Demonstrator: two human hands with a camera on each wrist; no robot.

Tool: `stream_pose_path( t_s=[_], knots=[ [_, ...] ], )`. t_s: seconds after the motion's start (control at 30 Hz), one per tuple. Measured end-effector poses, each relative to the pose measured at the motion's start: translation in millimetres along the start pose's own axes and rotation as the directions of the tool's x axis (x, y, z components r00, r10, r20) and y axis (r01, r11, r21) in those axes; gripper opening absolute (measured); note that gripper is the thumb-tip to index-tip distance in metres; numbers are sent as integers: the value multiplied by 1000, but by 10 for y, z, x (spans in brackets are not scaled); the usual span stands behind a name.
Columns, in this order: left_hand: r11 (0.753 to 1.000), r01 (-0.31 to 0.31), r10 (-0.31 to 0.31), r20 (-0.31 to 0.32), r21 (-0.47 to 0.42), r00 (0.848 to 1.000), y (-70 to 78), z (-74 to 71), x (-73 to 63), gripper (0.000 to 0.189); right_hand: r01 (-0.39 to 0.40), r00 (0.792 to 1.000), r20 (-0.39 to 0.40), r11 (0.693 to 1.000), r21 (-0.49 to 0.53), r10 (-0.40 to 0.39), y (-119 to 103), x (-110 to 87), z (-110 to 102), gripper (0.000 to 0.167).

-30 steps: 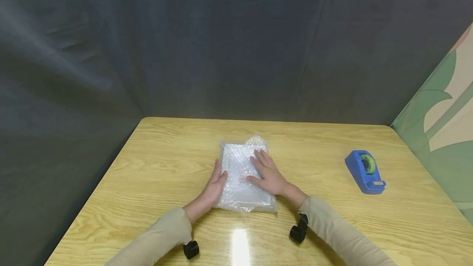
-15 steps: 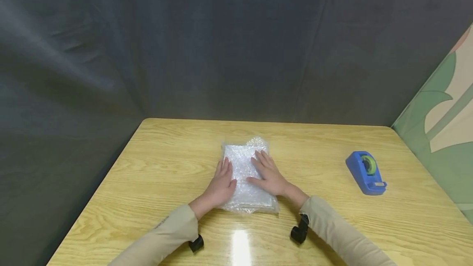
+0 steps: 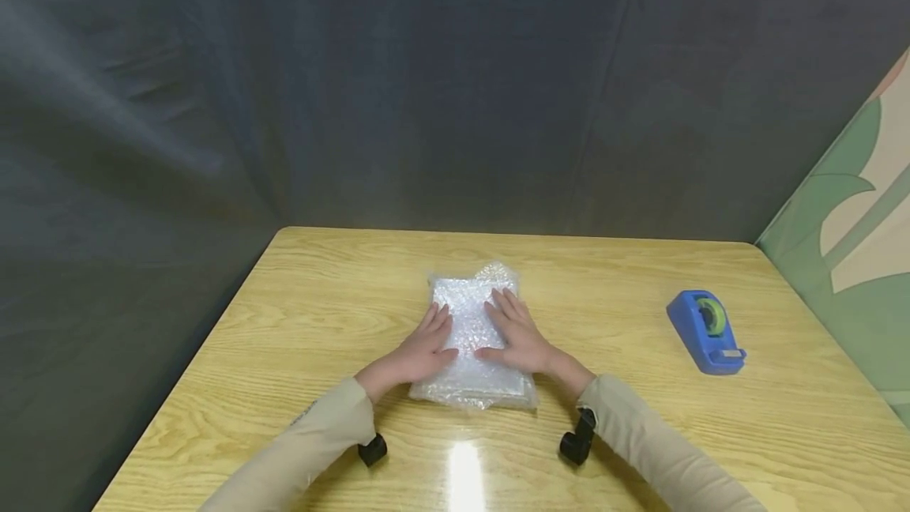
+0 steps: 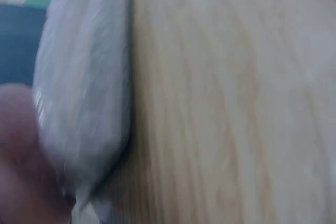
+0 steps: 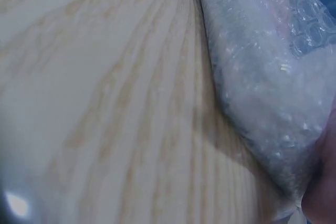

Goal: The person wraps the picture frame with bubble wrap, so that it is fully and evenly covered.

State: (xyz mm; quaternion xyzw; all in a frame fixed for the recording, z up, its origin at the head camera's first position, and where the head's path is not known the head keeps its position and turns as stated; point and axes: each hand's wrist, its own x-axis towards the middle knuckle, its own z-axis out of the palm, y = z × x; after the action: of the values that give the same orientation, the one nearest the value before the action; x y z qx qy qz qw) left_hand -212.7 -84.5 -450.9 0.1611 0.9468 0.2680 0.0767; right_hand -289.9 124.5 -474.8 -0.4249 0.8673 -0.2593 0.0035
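A flat rectangular package in clear bubble wrap (image 3: 472,330) lies on the wooden table (image 3: 298,291), with a loose flap of wrap sticking out at its far edge. My left hand (image 3: 423,350) rests on its left side, fingers straight and pointing away from me. On the right side my right hand (image 3: 521,338) lies flat with fingers spread. The right wrist view shows the package's bubble-wrapped side (image 5: 262,77) close up, with part of the hand at the right edge. In the blurred left wrist view the wrapped edge (image 4: 86,77) stands beside the hand.
A blue tape dispenser (image 3: 706,333) with a green roll stands on the right of the table. A dark curtain (image 3: 455,85) hangs behind and to the left. At the far right is a panel with a leaf pattern (image 3: 860,259).
My left hand has come from the package's left edge onto its top, then shifted slightly left with the wrist turning. The right hand has stayed nearly in place.
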Motion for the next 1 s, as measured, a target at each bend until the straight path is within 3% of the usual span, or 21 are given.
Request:
stream_pose_path(
  t_s=[0.1, 0.2, 0.3, 0.43, 0.7, 0.83, 1.0],
  knots=[
    [985, -25, 25, 0, -169, 1000, -113, -77, -16, 59, -8, 1000, 8, 1000, 10, 8, 3, -2, 2, 82],
    [974, -55, 41, -67, -220, 997, -197, -143, -25, 62, -17, 1000, 16, 1000, 17, 16, 2, -5, 0, 82],
    [991, -68, 55, -111, -119, 992, -246, -176, 1, 71, -22, 1000, 14, 1000, 16, 21, -2, -7, -6, 82],
    [997, -69, 73, -88, 40, 993, -272, -169, 99, 87, -16, 1000, 5, 1000, 4, 16, -7, -8, -8, 81],
    [961, -89, 88, 16, 261, 996, -243, -164, 315, 106, -13, 1000, 3, 1000, 0, 13, -12, -6, -4, 83],
    [944, -84, 71, 52, 319, 996, -236, -170, 385, 110, -12, 1000, -1, 1000, -10, 12, -4, -5, 5, 83],
    [940, -73, 53, 68, 333, 996, -240, -167, 416, 112, -2, 1000, -14, 1000, -26, 2, 8, 1, 33, 82]
  ],
)
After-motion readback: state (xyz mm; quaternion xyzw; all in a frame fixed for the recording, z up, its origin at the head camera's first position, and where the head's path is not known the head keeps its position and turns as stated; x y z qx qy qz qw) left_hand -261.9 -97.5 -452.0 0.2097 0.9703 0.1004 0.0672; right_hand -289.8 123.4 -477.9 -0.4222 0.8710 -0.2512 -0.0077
